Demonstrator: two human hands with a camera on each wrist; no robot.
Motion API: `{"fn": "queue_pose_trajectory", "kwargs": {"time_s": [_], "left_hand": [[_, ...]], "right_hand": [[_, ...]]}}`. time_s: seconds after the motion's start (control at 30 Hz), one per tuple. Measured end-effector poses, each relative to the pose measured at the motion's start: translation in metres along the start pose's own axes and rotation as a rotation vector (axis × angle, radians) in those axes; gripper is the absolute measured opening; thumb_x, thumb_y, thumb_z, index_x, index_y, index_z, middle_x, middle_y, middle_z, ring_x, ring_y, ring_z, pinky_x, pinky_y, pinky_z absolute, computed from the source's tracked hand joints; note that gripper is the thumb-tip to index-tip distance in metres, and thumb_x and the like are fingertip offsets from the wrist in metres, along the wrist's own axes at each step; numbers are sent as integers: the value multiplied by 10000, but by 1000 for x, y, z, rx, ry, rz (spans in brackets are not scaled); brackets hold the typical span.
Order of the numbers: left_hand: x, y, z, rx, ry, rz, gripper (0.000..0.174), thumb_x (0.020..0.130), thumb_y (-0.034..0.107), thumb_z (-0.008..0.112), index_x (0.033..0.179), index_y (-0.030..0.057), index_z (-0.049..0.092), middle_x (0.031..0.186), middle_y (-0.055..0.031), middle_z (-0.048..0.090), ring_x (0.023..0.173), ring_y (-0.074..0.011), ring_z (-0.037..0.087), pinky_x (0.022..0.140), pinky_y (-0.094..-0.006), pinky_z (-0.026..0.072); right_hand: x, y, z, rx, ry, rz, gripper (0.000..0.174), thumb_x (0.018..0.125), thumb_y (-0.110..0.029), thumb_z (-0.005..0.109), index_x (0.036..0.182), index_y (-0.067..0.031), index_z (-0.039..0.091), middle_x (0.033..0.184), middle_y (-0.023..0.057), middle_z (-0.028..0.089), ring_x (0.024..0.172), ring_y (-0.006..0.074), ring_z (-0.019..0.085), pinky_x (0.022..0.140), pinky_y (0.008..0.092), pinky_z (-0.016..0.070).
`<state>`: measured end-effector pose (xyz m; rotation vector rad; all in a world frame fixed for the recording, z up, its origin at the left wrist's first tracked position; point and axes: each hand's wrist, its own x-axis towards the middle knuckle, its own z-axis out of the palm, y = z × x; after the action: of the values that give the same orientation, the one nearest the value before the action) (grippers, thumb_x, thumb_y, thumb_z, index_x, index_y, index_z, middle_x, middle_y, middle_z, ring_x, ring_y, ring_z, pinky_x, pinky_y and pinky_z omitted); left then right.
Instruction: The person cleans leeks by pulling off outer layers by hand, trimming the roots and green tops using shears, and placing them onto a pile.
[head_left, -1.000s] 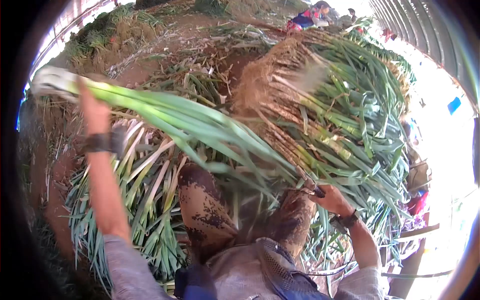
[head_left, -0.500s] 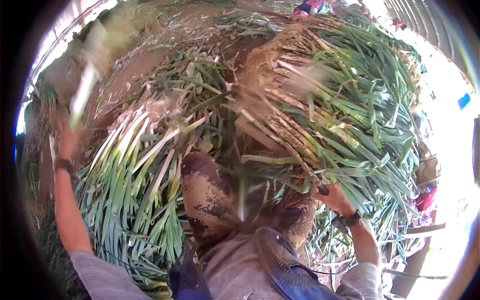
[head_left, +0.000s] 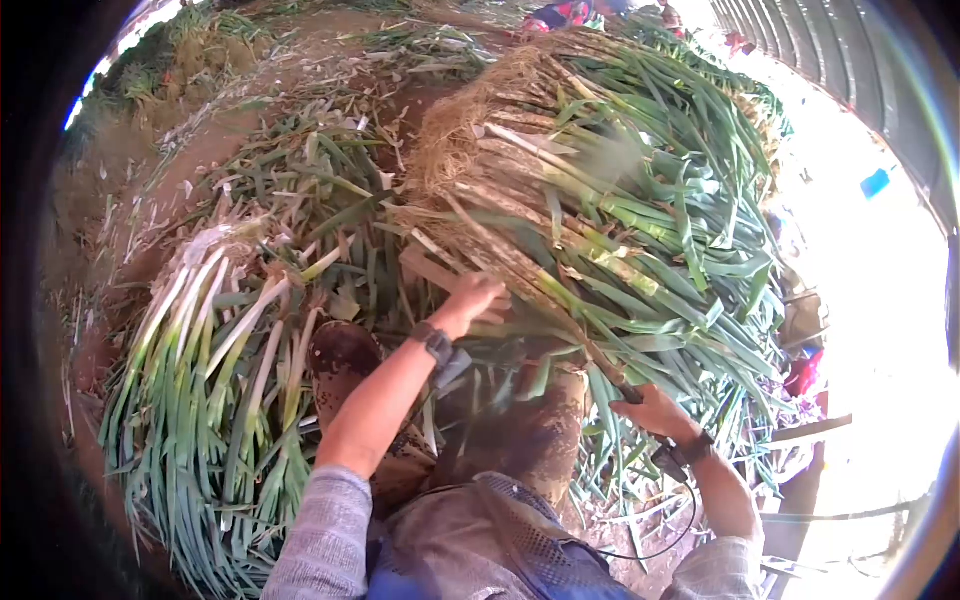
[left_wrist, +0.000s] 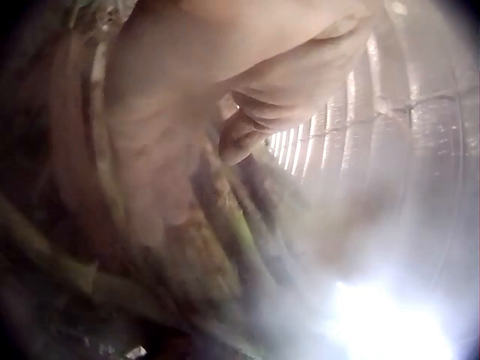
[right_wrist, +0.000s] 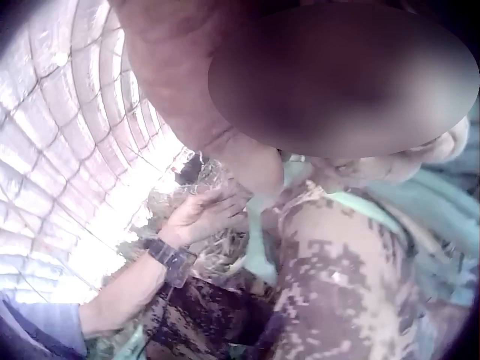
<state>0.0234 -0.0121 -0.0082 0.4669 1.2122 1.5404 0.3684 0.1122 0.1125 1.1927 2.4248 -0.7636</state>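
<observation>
My left hand (head_left: pixel 472 303) is over the near edge of a big pile of soil-covered green onions (head_left: pixel 640 215), its fingers bent loosely beside the stalks. In the left wrist view, blurred stalks (left_wrist: pixel 232 225) lie just past the fingers. My right hand (head_left: pixel 655 412) grips a dark-ended rod-like handle (head_left: pixel 625 388) above my right thigh; its far part runs along the brown stalks. On my left lies a heap of peeled green onions (head_left: pixel 190 350) with white stems and green leaves.
Loose leaves and trimmings (head_left: pixel 310 170) cover the ground ahead. My camouflage-patterned knees (head_left: pixel 345 360) sit between the two heaps. Far back, another person (head_left: pixel 560 15) is partly visible. A ribbed translucent wall (head_left: pixel 840 60) curves along the right.
My left hand first swung a cleaned bunch of green onions leftward and released it, then came back right to the dirty pile. My right hand keeps its grip on the rod-like handle.
</observation>
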Motion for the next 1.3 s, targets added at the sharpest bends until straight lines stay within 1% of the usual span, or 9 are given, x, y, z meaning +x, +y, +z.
{"fn": "queue_pose_trajectory", "kwargs": {"time_s": [0.27,0.43,0.73,1.0,1.07,1.1,1.2,1.23,1.3], "left_hand": [[47,-58,36,-475,39,83,310,921,242,662,1175,85,577,1123,-85,627,1009,-227,628,785,-401,570],[49,-42,55,-685,-16,105,233,927,223,650,1068,41,622,1008,-74,654,938,-204,643,727,-356,569],[45,-56,72,-627,14,145,409,906,340,700,1216,101,581,1257,-23,552,1141,-157,517,916,-379,462],[62,-65,71,-606,74,121,302,927,328,675,1136,114,632,1048,4,647,967,-162,618,837,-337,508],[88,-75,53,-341,37,417,298,965,358,616,1133,113,623,1020,-10,647,946,-169,628,794,-345,537],[25,12,67,-651,-26,66,313,990,375,568,1145,105,607,984,-13,645,909,-168,636,742,-371,565],[29,-23,41,-157,-82,380,335,997,380,554,1162,91,590,1000,-25,645,896,-167,638,732,-390,576],[0,-3,53,-576,-76,-16,373,996,405,549,1176,81,584,1017,-31,642,898,-174,640,741,-395,578],[-3,-34,50,-391,69,-120,476,1000,459,514,1283,77,537,1128,-46,617,1021,-206,614,818,-395,544]], "right_hand": [[-22,-17,-29,-242,55,12,480,823,-484,687,786,-6,658,707,198,651,682,374,650,638,467,473],[-22,-10,-37,-108,68,43,467,796,-452,735,763,3,633,642,173,601,586,310,570,595,443,435],[-27,-16,-59,-126,47,29,439,829,-428,689,785,3,619,614,157,566,553,281,538,588,435,431],[-35,-22,-64,-132,-34,33,439,839,-431,692,799,2,632,609,128,575,563,240,536,571,422,422],[-45,-19,-71,-3,-8,38,395,850,-394,710,811,-4,654,611,32,540,588,134,463,548,371,383],[-55,-35,-80,48,-34,69,389,849,-388,714,814,-5,654,616,17,527,597,121,453,547,359,378],[-59,-38,-84,107,-50,86,379,846,-374,722,820,-3,650,615,13,526,598,111,464,549,351,383],[-58,-41,-81,58,-3,7,376,852,-365,725,755,-20,609,596,-2,509,570,101,448,526,338,366],[-52,-46,-68,-53,32,-61,407,850,-368,735,707,-24,572,575,17,495,548,103,424,513,339,363]]}}
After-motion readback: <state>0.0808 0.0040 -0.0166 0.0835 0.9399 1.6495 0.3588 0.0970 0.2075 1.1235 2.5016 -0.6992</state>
